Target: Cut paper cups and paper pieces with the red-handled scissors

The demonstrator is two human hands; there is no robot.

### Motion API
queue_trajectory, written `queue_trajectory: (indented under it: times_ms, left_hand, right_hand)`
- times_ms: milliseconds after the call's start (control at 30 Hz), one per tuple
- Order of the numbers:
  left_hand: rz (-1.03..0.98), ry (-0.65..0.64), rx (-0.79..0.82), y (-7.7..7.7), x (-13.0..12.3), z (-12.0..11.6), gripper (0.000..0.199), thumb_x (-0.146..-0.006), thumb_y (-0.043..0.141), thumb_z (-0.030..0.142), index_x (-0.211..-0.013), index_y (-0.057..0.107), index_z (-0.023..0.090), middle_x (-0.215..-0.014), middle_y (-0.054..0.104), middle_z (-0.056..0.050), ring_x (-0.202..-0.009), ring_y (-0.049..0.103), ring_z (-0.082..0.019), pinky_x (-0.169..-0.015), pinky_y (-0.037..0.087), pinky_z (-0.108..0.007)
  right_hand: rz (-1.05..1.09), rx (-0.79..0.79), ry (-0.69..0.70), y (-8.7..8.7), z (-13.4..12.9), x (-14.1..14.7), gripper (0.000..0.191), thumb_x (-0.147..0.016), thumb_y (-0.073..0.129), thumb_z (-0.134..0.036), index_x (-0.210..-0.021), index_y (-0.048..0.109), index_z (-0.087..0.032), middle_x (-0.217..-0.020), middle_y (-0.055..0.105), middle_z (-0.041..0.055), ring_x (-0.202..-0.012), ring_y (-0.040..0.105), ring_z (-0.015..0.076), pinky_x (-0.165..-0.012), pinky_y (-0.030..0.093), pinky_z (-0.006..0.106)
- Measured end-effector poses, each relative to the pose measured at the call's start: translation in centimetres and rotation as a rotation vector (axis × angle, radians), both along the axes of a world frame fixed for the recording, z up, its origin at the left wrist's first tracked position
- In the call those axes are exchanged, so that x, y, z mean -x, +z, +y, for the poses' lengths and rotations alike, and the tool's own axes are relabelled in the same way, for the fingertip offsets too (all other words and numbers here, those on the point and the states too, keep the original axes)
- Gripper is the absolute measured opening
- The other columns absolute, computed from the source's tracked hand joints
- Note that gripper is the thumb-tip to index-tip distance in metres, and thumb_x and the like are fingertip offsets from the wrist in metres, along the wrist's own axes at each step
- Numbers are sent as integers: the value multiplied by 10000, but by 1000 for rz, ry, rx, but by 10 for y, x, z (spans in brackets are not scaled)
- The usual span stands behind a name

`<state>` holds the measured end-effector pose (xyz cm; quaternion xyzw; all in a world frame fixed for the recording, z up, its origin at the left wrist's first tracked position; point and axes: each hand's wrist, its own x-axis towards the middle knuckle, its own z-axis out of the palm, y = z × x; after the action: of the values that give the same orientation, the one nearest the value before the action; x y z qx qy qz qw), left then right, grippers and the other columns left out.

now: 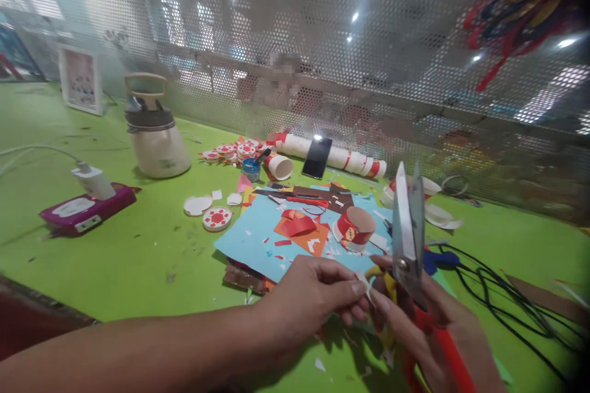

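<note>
"Head view: what do the hands have?"

"The left hand (313, 288) pinches a small white piece (365, 284) between thumb and fingers. The right hand (445, 319) is wrapped around the red-handled scissors (402, 264), and its thumb tip meets that same piece."

"Where is the piece, exactly?"

"Held up between both sets of fingertips, above the near side of the counter (157, 270). The blue sheet (251, 252) lies just beyond, with a red-banded paper ring (354, 228) and clippings (283, 243) on it."

"And the step?"

"Probably fingering the piece by hand; the blades point up, slightly parted, with nothing between them."

"What would the next move call for?"

"A firm left pinch, I'd judge, and the blades kept clear of the fingers. If a cut is wanted, the scissors need turning toward the piece."

"The yellow part (389, 287) by the right fingers?"

"I cannot tell what it belongs to."
</note>
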<state>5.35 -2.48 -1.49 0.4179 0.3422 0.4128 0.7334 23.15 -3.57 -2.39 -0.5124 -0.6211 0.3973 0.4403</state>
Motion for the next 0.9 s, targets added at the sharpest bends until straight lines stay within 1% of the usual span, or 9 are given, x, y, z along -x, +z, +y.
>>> queue_trajectory:
  times_ms: [167,267,333,400,467,533,633,733,900]
  left_hand:
    - [123,81,40,-1,-4,-3,217,-699,705,353,-660,698,140,-542,535,4,-477,454,-103,-428,329,-231]
    - [170,118,-62,7,1,7,195,-717,706,317,-636,692,141,-562,585,-4,-508,482,-96,-507,394,-228]
    - [233,205,-170,16,9,19,200,-728,708,304,-622,684,136,-582,620,-15,-538,506,-92,-546,411,-213]
    - [191,370,-236,25,19,31,176,-731,717,311,-685,691,143,-654,657,-23,-610,560,-103,-611,448,-212]
    - [71,445,-247,32,28,41,160,-692,754,292,-733,696,149,-688,667,-19,-657,599,-113,-661,484,-218]
    - [4,492,-229,35,34,47,163,-652,783,262,-723,696,145,-692,667,-16,-650,605,-105,-648,492,-200]
    - [-20,519,-212,33,40,50,157,-641,791,246,-702,696,136,-694,661,-16,-642,601,-95,-642,498,-184]
    - [-39,546,-212,29,44,51,152,-635,794,232,-691,694,132,-693,654,-13,-643,598,-93,-642,502,-182]
    - [-27,587,-195,28,49,51,141,-661,768,240,-702,705,121,-690,653,-25,-630,582,-97,-605,486,-181]
  right_hand:
    - [-84,-79,-26,5,-3,10,350,-805,677,-315,-1131,603,-211,-735,647,-21,-590,619,106,-555,529,157]
    - [-114,-83,9,12,-3,14,309,-831,630,-318,-1106,592,-184,-732,601,-21,-602,563,110,-558,489,186]
    - [-110,-33,37,17,-1,15,296,-860,582,-348,-1100,568,-174,-704,551,-32,-588,510,111,-541,446,202]
    - [-125,-8,56,20,0,14,272,-867,561,-395,-1019,574,-170,-670,482,-46,-572,442,108,-518,392,210]
    - [-168,-28,106,20,0,12,309,-851,558,-457,-962,584,-170,-654,427,-51,-574,388,111,-505,344,218]
    - [-217,-61,206,18,1,10,374,-840,537,-520,-964,591,-172,-654,395,-50,-575,352,115,-493,304,226]
    - [-305,-118,313,13,2,7,421,-847,487,-577,-925,582,-175,-675,429,-35,-578,354,119,-503,278,238]
    - [-405,-183,286,12,1,7,445,-862,447,-606,-862,575,-180,-673,476,-25,-586,392,123,-539,298,245]
    - [-491,-202,242,15,-2,11,566,-873,329,-694,-915,608,-203,-618,507,-28,-536,433,122,-512,322,234]
